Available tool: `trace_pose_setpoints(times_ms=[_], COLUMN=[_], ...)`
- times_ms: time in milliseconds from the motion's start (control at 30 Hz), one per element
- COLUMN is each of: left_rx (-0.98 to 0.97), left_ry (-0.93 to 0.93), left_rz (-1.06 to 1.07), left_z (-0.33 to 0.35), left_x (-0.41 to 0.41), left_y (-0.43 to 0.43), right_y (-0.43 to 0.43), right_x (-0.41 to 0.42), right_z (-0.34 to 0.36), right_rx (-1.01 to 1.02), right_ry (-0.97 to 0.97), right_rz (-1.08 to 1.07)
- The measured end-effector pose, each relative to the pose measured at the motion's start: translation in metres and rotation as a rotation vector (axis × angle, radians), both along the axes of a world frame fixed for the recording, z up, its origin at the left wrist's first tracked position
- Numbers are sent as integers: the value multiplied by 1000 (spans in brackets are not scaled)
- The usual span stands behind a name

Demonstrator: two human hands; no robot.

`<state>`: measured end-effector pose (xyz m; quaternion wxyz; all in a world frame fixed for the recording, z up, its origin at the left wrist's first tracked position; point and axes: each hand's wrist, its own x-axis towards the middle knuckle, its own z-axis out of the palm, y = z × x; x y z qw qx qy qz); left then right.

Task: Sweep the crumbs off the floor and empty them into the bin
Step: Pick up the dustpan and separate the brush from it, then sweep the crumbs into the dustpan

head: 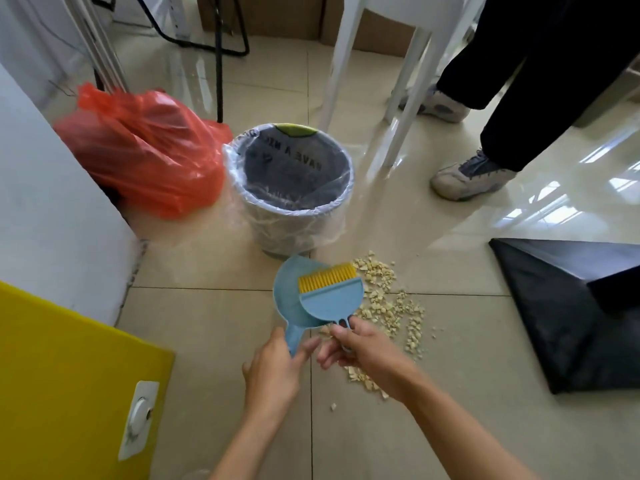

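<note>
Low in the centre of the frame, the left hand [273, 372] is curled closed around the handle of a light blue plastic dustpan [294, 299], while the right hand [360, 348], just beside it, pinches the short handle of a matching blue brush [330, 296] with stiff yellow bristles that lies over the pan. Pale, chunky crumbs [391, 306] are scattered on the glossy beige tile floor [214, 334] right of the pan. Just above sits a round bin [291, 188] lined with crinkled clear plastic, a shiny orange bag [145, 150] touching its left side.
</note>
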<state>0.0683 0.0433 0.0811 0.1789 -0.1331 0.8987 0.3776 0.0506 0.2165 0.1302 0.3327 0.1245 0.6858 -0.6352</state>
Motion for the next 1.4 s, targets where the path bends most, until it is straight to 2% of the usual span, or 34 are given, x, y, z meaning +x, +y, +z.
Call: trace_pose_setpoints(times_ms=[67, 200, 267, 333, 400, 433, 533, 600, 667, 733, 833, 967, 1167, 1300, 1400], left_rx=[-10, 24, 26, 102, 208, 227, 193, 182, 178, 182, 212, 217, 234, 232, 231], left_ry=[63, 244, 281, 212, 87, 30, -76, -103, -98, -86, -121, -187, -201, -205, -202], left_rz=[10, 38, 24, 44, 83, 82, 19, -2, 14, 20, -5, -78, 12, 11, 45], left_z=[1, 6, 2, -4, -11, -17, -27, -29, -30, -30, -32, -37, -41, -42, -41], left_x=[3, 7, 5, 2, -2, -4, -12, -16, -19, -18, -9, 9, 17, 20, 20], left_y=[1, 10, 14, 14, 10, 6, -10, -18, -26, -29, -23, -9, -2, -9, -19], right_y=[22, 46, 49, 55, 73, 88, 137, 172, 202, 218, 200, 136, 83, 82, 93], right_x=[13, 14, -2, -25, -52, -67, -120, -148, -166, -176, -180, -171, -132, -87, -70], right_z=[7, 10, 0, -10, -16, -17, -24, -32, -42, -56, -80, -108, -85, -65, -49], right_rx=[-100, -276, -189, -54, 157, 335, 1001, 1421, 1672, 1772, 1747, 1639, 1581, 1494, 1478], right_ry=[37, -60, -52, 3, 81, 136, 302, 314, 230, 141, 107, 250, 448, 456, 430], right_rz=[-36, -277, -405, -521, -565, -529, -261, -32, 188, 320, 367, 440, 707, 882, 937])
